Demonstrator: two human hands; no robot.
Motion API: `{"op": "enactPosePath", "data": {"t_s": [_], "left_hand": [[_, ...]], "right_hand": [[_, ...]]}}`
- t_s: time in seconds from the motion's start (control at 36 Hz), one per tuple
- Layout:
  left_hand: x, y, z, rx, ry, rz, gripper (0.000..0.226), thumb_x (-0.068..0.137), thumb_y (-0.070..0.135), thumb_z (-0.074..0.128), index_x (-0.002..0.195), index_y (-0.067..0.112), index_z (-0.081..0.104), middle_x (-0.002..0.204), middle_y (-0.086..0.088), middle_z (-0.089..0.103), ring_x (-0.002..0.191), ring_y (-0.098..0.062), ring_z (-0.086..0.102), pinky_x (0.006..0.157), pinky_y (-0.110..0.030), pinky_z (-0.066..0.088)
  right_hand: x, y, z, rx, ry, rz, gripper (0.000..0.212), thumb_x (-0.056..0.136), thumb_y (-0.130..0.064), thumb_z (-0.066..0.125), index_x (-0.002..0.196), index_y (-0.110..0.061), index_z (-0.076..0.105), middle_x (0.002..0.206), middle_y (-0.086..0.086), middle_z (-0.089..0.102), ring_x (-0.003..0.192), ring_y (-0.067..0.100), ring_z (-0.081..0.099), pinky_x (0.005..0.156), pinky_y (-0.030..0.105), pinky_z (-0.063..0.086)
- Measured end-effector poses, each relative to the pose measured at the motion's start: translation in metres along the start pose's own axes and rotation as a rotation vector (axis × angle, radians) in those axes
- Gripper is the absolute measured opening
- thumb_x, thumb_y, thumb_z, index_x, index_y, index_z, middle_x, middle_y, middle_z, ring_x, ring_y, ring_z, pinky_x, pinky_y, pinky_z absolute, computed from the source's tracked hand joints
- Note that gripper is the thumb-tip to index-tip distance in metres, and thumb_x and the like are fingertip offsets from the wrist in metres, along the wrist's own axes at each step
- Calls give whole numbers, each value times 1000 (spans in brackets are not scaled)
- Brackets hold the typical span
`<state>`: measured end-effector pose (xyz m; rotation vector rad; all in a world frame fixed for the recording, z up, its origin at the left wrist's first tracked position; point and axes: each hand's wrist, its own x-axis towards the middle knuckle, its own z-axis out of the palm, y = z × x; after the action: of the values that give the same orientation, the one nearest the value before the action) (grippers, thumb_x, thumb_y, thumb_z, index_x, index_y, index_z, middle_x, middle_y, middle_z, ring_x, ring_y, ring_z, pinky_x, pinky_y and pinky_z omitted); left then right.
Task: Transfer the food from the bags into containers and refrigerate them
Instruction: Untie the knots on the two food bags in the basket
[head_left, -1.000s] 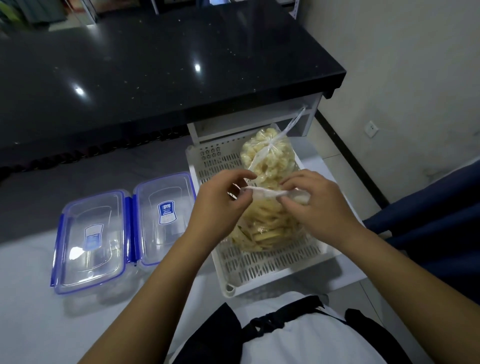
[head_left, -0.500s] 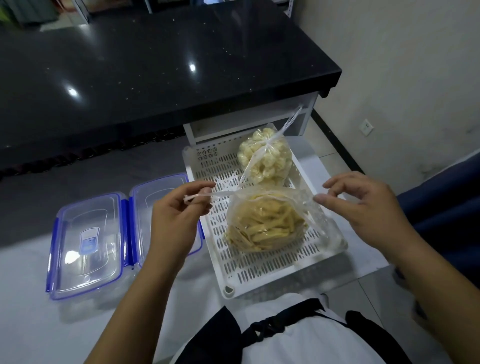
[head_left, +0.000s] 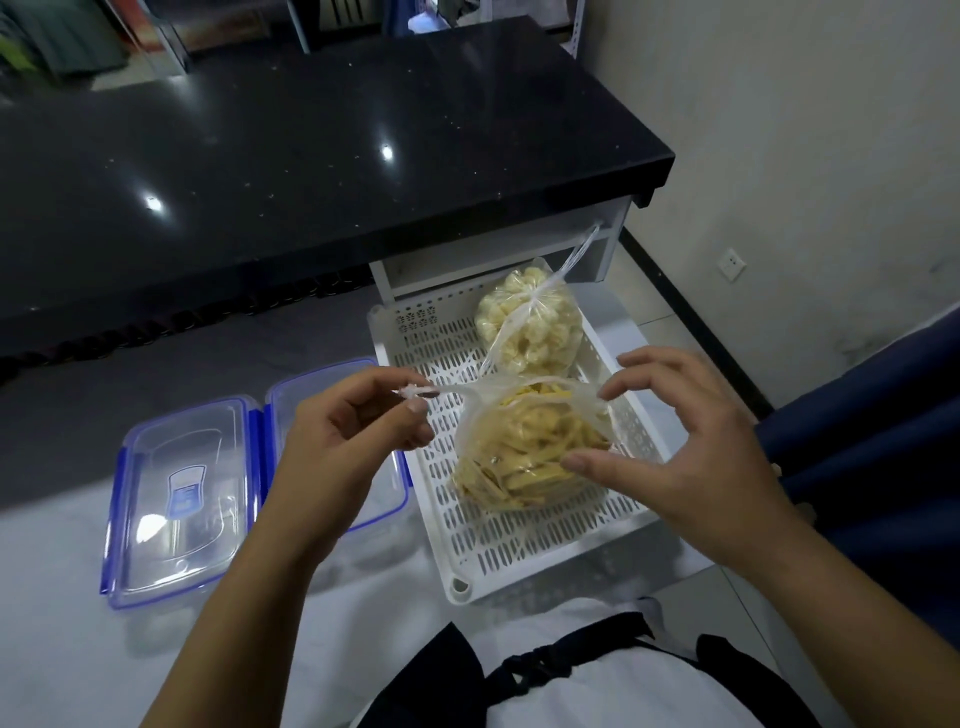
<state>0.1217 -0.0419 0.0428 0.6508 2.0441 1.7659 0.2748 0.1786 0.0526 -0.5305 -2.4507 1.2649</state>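
A clear bag of yellow strips lies in the white slotted basket, its mouth pulled open. My left hand pinches the bag's left handle strip. My right hand hovers over the bag's right side with fingers spread, its fingertips at the bag's rim and its thumb against the plastic. Behind it, a tied bag of pale cauliflower pieces sits at the basket's far end. Two clear containers with blue-clipped lids stand side by side on the left: one in full view, the other partly behind my left hand.
A black countertop overhangs the far side. The white work surface ends just right of the basket, with tiled floor and a wall beyond. A dark blue object is at the right edge.
The knot on the strips bag has come undone. My hands moved apart, the left pulling a handle leftward, and the bag's mouth has opened. My right hand has come back over the bag.
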Motion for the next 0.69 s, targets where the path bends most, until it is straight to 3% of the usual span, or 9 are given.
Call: {"op": "enactPosePath", "data": {"t_s": [0.17,0.22,0.28,0.33,0.39,0.47,0.53,0.61,0.69], "left_hand": [[-6,6,2,171,87,-27,27,81,58,66,83,33,76,79,4,75,75,-10,71,71,-26,56],[-5,3,2,243,152,-20,13,84,45,74,79,33,75,76,7,74,70,-4,68,65,-19,53],[-5,0,1,247,210,-11,10,84,35,77,76,32,74,75,7,73,66,-1,64,62,-17,50],[-5,-2,0,190,234,-26,9,83,30,80,77,29,74,75,6,72,69,-6,64,68,-26,53],[-6,-3,1,123,231,-46,9,82,21,81,79,27,75,76,7,72,73,-12,66,76,-40,59],[-8,-4,6,52,248,-39,16,83,10,78,83,27,76,83,2,75,80,-16,69,81,-40,59],[-8,-3,11,-13,265,-38,18,85,9,75,90,26,76,89,-1,76,86,-17,71,81,-30,59],[-7,-1,13,-132,258,-77,17,92,10,66,100,23,73,93,-5,76,92,-20,73,80,-22,58],[-6,1,13,-228,224,-110,21,99,10,56,108,22,70,93,-7,76,95,-23,73,82,-27,59]], "right_hand": [[1,-6,15,-79,196,-53,18,73,-36,76,86,-26,69,113,-9,60,114,18,54,89,17,38],[1,-3,15,-80,244,-21,12,75,-33,74,82,-25,69,110,-9,61,112,19,55,86,14,36],[1,3,13,-141,283,-7,15,76,-34,75,85,-23,69,109,-8,60,110,20,54,85,20,37],[-2,8,11,-203,278,39,26,73,-40,77,91,-25,67,113,-8,57,111,19,51,84,30,39],[-5,12,7,-178,272,90,25,71,-42,78,86,-28,64,110,-12,54,109,16,50,80,30,40],[-9,19,3,-7,270,74,13,78,-29,78,74,-27,65,101,-19,62,105,16,59,88,31,48],[-7,21,-1,185,244,92,8,80,-23,79,77,-23,72,97,-10,69,99,15,66,90,35,54],[-4,15,-7,499,171,176,10,77,-31,75,80,-21,77,88,2,75,85,16,72,76,27,59],[1,13,-14,696,130,272,16,74,-34,72,76,-19,78,85,6,74,91,23,72,87,35,57]]}}
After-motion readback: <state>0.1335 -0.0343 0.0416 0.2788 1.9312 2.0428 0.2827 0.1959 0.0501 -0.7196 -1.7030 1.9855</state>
